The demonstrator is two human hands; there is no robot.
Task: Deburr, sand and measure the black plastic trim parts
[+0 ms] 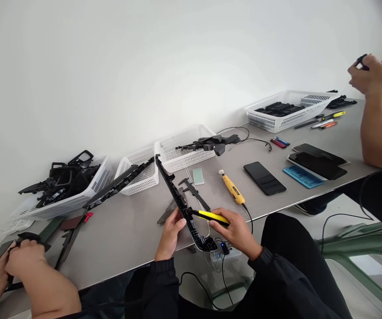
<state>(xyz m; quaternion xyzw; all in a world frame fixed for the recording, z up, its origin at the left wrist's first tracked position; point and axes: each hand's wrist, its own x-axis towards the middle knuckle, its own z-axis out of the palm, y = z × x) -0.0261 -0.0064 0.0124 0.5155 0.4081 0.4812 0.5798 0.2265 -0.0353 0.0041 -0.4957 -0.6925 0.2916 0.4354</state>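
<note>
A long black plastic part (169,179) slants up and away from the table's front edge. My left hand (171,232) is closed around its lower middle, thumb on top. My right hand (235,230) grips a yellow and black handled tool (213,216), whose dark tip meets the black part close to my left thumb. Behind the part lie a dark caliper (196,194) and a pale green block (198,176). A yellow rotary tool (233,188) with a round white head rests to the right, beside a black phone (264,178).
White baskets with black parts stand along the wall: left (101,181), middle (191,159) and right (277,122). Another person's hands (28,257) work at the far left; a raised hand (372,75) shows at the right. A power strip (232,253) and cables hang below the edge.
</note>
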